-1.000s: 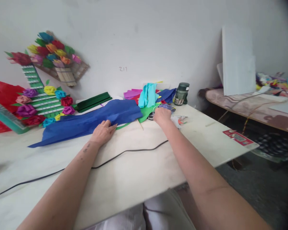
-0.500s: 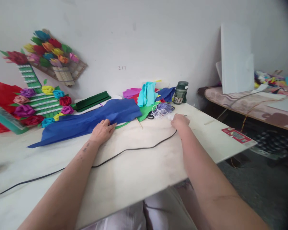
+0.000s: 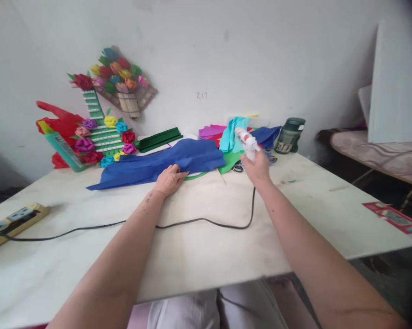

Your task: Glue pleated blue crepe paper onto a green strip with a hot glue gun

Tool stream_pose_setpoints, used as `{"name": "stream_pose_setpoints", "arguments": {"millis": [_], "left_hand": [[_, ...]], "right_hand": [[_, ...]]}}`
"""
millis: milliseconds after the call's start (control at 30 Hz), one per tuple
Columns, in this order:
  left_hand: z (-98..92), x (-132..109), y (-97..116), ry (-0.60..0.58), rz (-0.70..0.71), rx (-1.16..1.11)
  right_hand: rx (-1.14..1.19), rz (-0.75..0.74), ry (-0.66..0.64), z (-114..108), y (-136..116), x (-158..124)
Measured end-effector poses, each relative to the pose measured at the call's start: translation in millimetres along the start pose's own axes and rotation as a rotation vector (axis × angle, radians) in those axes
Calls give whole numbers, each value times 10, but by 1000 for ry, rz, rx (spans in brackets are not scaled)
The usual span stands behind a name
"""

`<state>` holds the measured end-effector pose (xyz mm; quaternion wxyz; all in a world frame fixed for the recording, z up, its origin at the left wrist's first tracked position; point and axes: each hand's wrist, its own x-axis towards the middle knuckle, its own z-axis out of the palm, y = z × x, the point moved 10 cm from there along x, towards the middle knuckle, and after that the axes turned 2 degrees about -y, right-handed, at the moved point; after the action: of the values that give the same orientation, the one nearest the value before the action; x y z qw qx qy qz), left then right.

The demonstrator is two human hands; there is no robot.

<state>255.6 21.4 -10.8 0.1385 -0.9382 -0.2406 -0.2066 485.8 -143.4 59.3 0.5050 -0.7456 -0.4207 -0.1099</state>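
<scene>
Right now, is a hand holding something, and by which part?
The right hand holds the white glue gun, apparently by its handle. The left hand rests at the blue sheet's edge; whether it grips can't be told.

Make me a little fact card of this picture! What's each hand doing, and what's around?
Left hand: left hand rests at the near edge of the blue sheet
Right hand: right hand holds a white glue gun off the table
Cord: black cord runs from near the right hand to the power strip
Back right: dark bottle, upright
Back left: colourful flowers
</scene>
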Motion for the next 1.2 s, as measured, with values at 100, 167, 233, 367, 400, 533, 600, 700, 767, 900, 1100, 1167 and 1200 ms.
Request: {"name": "stream_pose_setpoints", "arguments": {"millis": [100, 167, 233, 367, 400, 533, 600, 700, 767, 900, 1100, 1167, 1200], "left_hand": [[12, -3, -46, 30, -8, -59], [28, -3, -77, 46, -8, -106], [45, -3, -106, 58, -2, -160], [56, -11, -209, 87, -27, -277], [56, -15, -241, 91, -41, -315], [53, -30, -333, 93, -78, -468], [38, -33, -352, 104, -80, -507], [15, -33, -357, 122, -70, -501], [14, -30, -352, 124, -62, -478], [21, -28, -352, 130, -46, -469], [38, -27, -366, 139, -36, -462], [35, -30, -371, 138, -44, -469], [29, -32, -369, 138, -47, -476]], "right_hand": [[304, 0, -271, 543, -173, -85], [444, 19, -462, 865, -267, -161], [544, 44, -623, 1110, -321, -212], [692, 83, -867, 1432, -366, -240], [711, 84, -906, 1484, -371, -243], [742, 90, -957, 1590, -341, -282], [719, 115, -973, 1616, -287, -340], [634, 174, -1005, 1637, -170, -430], [600, 192, -1011, 1638, -112, -451], [537, 169, -991, 1667, -45, -428], [455, 151, -940, 1654, 16, -370], [425, 156, -922, 1611, 47, -347], [417, 158, -914, 1590, 63, -335]]}}
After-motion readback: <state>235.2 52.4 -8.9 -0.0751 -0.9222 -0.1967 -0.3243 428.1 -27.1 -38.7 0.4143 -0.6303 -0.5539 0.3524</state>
